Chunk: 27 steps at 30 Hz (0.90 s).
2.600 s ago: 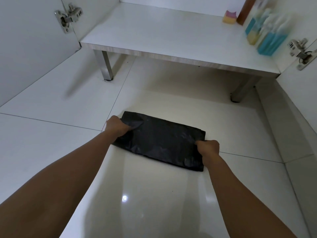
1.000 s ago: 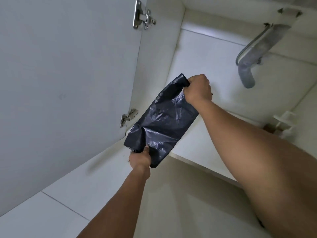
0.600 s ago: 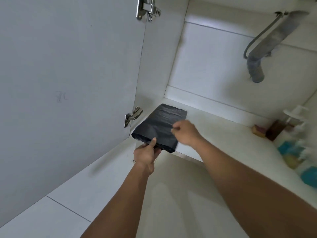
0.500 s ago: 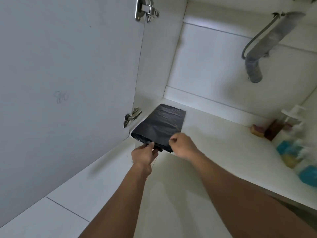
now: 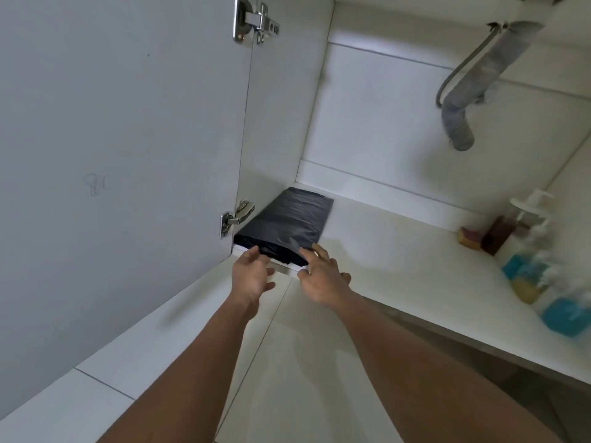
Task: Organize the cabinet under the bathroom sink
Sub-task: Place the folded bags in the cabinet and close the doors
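A folded black plastic bag point(image 5: 287, 227) lies flat on the white cabinet floor point(image 5: 393, 270), in its front left corner against the side wall. My left hand point(image 5: 251, 274) hovers just in front of the bag's near edge, fingers spread and holding nothing. My right hand point(image 5: 323, 276) is beside it to the right, also with fingers apart, its fingertips at the bag's near right corner. Whether the fingertips touch the bag I cannot tell.
The open left cabinet door point(image 5: 121, 161) with two metal hinges stands at the left. A grey drain hose point(image 5: 463, 100) hangs at the upper right. Several bottles point(image 5: 537, 270), a brown one point(image 5: 497, 231) and a small sponge point(image 5: 468, 236) stand along the right side.
The bag went from the tiled floor up into the cabinet's left corner. Both hands have let go of its near edge and drawn back slightly with fingers spread.
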Motion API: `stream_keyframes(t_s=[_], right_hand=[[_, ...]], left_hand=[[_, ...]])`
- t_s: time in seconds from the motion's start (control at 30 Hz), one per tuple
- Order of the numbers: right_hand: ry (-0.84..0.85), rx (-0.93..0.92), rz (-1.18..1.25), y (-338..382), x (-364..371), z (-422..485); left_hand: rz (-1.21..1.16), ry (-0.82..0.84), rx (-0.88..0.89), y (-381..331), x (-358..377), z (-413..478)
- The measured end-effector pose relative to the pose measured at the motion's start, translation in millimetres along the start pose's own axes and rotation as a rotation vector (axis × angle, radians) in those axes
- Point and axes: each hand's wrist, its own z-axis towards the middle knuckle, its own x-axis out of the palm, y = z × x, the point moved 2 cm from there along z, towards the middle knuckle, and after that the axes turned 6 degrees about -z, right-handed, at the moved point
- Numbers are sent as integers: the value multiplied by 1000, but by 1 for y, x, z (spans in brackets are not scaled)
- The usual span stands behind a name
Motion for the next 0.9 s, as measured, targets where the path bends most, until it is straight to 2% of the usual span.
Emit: stream_keyframes(t_s=[0.1,0.17,0.23,0.43,0.53,0.6,0.67,0.77,0.8,0.9], right_hand=[[-2,-55,65,-6,1,-19],[-1,-99,192,-6,-10,-32],[-44,-161,324,4,-28,-40],[-94,-345,525,74,-67,-71],[-100,-466,637,124,-78,-93],[-94,-545,654,159,-87,-112],[-72,-639,663,193,-96,-134],[-15,-785,670,233,-109,-164],[2,-805,674,241,-112,-169],[45,-838,673,254,-117,-180]], left_hand=[[123,-104,3,4,-9,-17],[174,-165,-4,-3,-20,-36],[219,-239,65,-21,-37,-55],[568,-460,494,-77,-83,-138],[745,-694,790,-105,-101,-180],[754,-873,956,-123,-112,-209],[688,-1017,1047,-137,-125,-236],[489,-1184,992,-158,-154,-255],[447,-1154,951,-165,-161,-256],[335,-885,884,-171,-167,-254]])
